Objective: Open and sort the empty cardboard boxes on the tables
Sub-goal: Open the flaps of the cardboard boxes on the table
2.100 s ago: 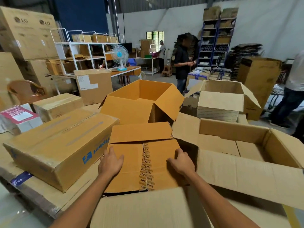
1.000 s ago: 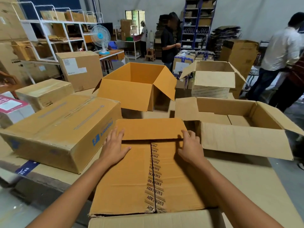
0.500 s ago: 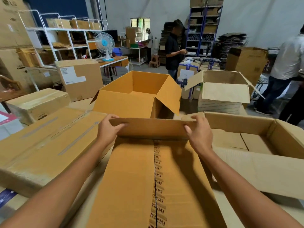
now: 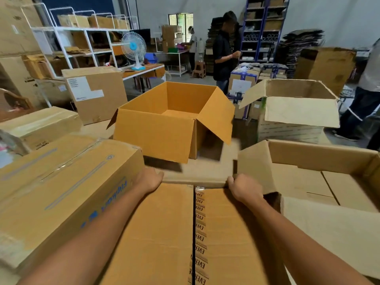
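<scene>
The person's left hand (image 4: 149,182) and right hand (image 4: 244,189) are planted at the two far corners of the taped box (image 4: 164,233), which lies flat on the table right in front of them. Both hands curl over that far edge and grip it where the end flap (image 4: 197,176) folds. The left fingertips drop out of sight past the edge. The flap is blurred, so I can't tell its angle. Printed tape (image 4: 200,233) runs down the box's middle seam between the forearms.

On the left, a long sealed box with blue lettering (image 4: 61,192) lies just beside the taped box, touching the left wrist. Behind it are a smaller sealed box (image 4: 41,124) and a box with a white label (image 4: 96,93). Further back are a white rack (image 4: 82,38) and a fan (image 4: 133,48). Straight ahead stands an open orange box (image 4: 156,134) with its flaps spread. Beyond it a person in dark clothes (image 4: 224,50) stands near blue shelving (image 4: 263,27). To the right a pale open box (image 4: 296,114) sits further back. A wide open box (image 4: 308,157) is nearer, its corner flap touching the right hand.
</scene>
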`<action>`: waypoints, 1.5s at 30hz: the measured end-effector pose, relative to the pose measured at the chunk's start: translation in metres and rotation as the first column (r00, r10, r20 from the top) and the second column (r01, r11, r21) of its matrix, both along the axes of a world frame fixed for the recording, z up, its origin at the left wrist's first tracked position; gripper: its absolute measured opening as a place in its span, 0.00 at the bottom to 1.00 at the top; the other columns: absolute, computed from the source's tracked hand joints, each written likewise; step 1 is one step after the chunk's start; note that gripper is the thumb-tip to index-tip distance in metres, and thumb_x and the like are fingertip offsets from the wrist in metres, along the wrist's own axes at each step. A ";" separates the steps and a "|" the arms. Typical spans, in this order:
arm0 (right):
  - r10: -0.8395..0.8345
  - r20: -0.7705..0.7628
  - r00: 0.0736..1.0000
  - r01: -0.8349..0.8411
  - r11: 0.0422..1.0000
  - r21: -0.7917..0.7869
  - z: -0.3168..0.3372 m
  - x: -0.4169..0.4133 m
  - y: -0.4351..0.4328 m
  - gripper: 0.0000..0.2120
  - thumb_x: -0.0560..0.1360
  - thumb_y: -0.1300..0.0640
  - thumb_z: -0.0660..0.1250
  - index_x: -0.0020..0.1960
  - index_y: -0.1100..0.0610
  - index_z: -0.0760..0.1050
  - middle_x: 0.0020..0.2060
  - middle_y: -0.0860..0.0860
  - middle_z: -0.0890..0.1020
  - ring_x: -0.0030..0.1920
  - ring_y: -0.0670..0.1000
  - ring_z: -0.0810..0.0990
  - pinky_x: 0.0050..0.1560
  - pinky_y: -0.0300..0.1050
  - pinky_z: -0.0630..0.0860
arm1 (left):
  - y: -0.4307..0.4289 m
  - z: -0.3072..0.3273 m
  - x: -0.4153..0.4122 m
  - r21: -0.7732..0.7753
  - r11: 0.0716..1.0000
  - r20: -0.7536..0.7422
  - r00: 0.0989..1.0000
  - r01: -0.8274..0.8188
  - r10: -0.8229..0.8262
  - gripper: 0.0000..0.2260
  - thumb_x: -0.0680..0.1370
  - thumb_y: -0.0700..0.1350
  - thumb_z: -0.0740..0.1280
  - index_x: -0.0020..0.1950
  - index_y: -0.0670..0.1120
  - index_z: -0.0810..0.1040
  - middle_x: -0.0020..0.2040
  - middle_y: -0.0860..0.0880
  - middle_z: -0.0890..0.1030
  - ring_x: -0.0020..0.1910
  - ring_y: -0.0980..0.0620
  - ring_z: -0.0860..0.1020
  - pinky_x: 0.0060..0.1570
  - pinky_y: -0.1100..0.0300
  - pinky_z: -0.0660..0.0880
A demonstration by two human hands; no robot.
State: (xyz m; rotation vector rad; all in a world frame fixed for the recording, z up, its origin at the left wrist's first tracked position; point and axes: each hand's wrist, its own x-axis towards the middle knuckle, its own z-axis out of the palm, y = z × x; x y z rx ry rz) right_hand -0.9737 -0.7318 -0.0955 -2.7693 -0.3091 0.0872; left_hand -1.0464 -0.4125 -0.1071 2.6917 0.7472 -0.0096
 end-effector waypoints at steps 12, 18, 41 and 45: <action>0.060 0.075 0.995 -0.063 0.997 0.035 0.016 -0.027 -0.001 0.14 0.81 0.44 0.58 0.53 0.54 0.76 0.45 0.52 0.81 0.50 0.56 0.79 0.54 0.55 0.79 | -0.033 0.020 -0.042 0.152 0.987 -0.018 0.998 0.061 -0.059 0.29 0.83 0.61 0.46 0.67 0.42 0.73 0.68 0.37 0.73 0.65 0.36 0.70 0.64 0.43 0.69; 0.115 0.049 0.992 -0.112 0.993 -0.048 0.036 -0.133 -0.026 0.18 0.79 0.44 0.63 0.60 0.55 0.79 0.58 0.56 0.79 0.61 0.60 0.75 0.60 0.55 0.76 | -0.078 0.030 -0.146 0.097 0.989 -0.094 0.990 0.116 -0.106 0.32 0.82 0.64 0.50 0.80 0.47 0.55 0.81 0.41 0.48 0.78 0.35 0.51 0.70 0.39 0.62; 0.315 -0.144 0.938 -0.001 0.420 0.908 0.101 -0.403 0.064 0.17 0.83 0.49 0.58 0.53 0.55 0.83 0.47 0.51 0.85 0.45 0.51 0.82 0.46 0.50 0.79 | -0.105 0.151 -0.358 -0.758 0.642 0.287 0.943 0.115 0.171 0.27 0.79 0.68 0.57 0.63 0.49 0.77 0.52 0.48 0.81 0.47 0.49 0.77 0.51 0.50 0.72; 0.515 -0.068 0.854 -0.306 0.604 0.735 0.096 -0.427 0.095 0.14 0.83 0.51 0.60 0.58 0.57 0.81 0.57 0.55 0.83 0.58 0.55 0.81 0.59 0.53 0.77 | -0.065 0.180 -0.363 -0.655 0.752 0.216 0.971 0.064 0.106 0.23 0.70 0.61 0.73 0.58 0.47 0.80 0.53 0.46 0.83 0.49 0.46 0.81 0.54 0.44 0.79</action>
